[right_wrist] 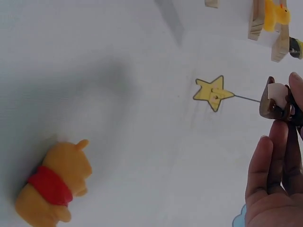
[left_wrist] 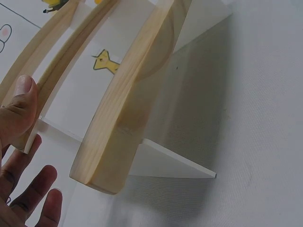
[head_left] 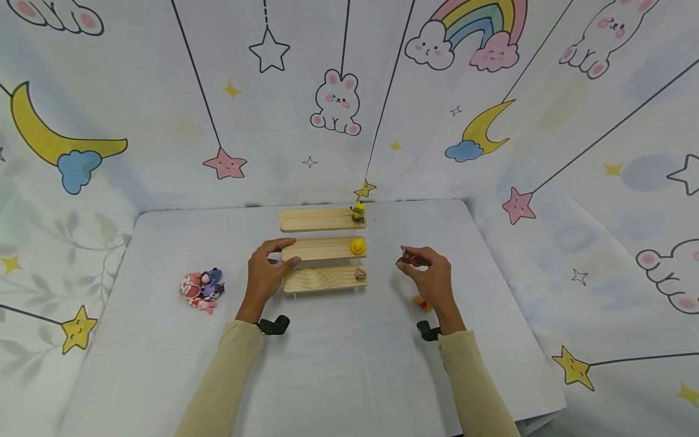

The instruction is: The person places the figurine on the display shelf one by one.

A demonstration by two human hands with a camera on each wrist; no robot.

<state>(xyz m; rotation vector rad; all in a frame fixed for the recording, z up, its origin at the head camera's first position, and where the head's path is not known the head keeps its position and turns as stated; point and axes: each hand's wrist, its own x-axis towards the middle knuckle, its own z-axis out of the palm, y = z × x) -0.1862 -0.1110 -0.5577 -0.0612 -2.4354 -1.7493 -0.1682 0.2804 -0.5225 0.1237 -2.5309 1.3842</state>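
Observation:
My left hand (head_left: 264, 273) grips the left end of the middle board of a three-step wooden display shelf (head_left: 322, 280). In the left wrist view the thumb lies on that board's edge, the other fingers below it. Right of the shelf, in the air, my right hand (head_left: 432, 280) pinches a small dark brown figurine (right_wrist: 277, 97) with a pale patch; fingers hide part of it. Under this hand a yellow bear figurine in a red shirt (right_wrist: 52, 184) lies on the table. On the boards' right ends are a yellow-and-dark figure (head_left: 357, 212), a yellow duck (head_left: 357, 246) and a small brownish figure (head_left: 360, 273).
A cluster of several small figurines (head_left: 202, 290), pink, red and purple, lies on the white table (head_left: 338, 376) left of the shelf. Clear-looking supports (left_wrist: 170, 163) hold up the boards. A printed cloth backdrop (head_left: 295, 121) rises behind the table and at its sides.

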